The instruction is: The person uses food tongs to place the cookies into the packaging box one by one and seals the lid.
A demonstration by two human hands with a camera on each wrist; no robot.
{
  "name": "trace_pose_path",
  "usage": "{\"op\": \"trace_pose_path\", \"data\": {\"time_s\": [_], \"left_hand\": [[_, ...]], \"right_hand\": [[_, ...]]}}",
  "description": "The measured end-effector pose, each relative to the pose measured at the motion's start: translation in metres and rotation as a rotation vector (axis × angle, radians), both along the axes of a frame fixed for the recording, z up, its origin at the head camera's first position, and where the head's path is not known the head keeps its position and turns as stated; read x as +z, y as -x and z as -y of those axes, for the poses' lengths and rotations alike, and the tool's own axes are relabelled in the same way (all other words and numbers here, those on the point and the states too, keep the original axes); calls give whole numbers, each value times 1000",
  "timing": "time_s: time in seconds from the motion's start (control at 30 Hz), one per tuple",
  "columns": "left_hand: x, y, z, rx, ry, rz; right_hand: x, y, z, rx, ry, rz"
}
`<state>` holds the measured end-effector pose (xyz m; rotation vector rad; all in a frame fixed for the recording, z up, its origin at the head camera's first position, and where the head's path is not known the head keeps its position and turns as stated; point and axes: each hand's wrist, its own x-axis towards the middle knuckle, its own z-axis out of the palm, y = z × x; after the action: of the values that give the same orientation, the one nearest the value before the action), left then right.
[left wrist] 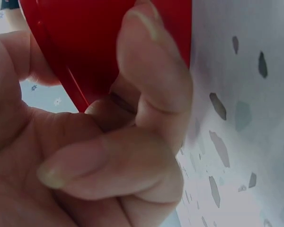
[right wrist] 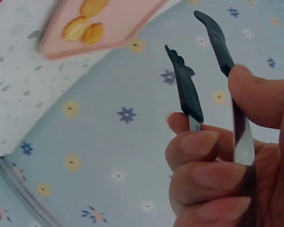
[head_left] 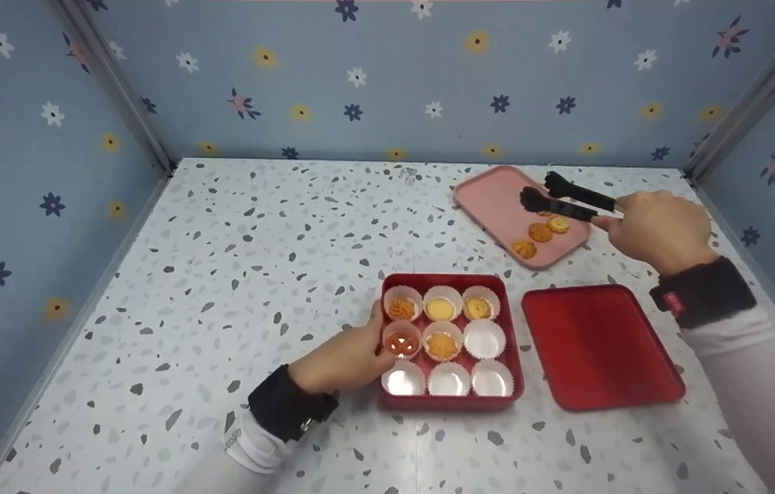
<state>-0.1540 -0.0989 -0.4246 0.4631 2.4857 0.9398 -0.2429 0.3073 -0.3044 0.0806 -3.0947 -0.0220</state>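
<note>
My left hand grips the left wall of a square red box, the thumb over its rim and the other fingers outside it. Inside are rows of white paper cups. Several cups hold cookies, among them a swirled one and a flower-shaped one. Up at the right, my right hand holds metal tongs with black tips. Their tips are spread apart with nothing between them, over a pink tray. Cookies lie at that tray's near right side.
A red lid or shallow tray lies flat just right of the box. Everything stands on a speckled white table. Flower-patterned blue panels enclose its back and sides.
</note>
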Motion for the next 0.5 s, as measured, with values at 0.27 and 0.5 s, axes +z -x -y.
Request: {"op": "trace_pose_path", "data": {"time_s": [0.27,0.5], "left_hand": [[0,0,-1,-3,9,-3],[0,0,0,-1,17,-11]], "right_hand": [[-44,39,-28,-103,90,26],[-68,56,-35,-119,108,20]]}}
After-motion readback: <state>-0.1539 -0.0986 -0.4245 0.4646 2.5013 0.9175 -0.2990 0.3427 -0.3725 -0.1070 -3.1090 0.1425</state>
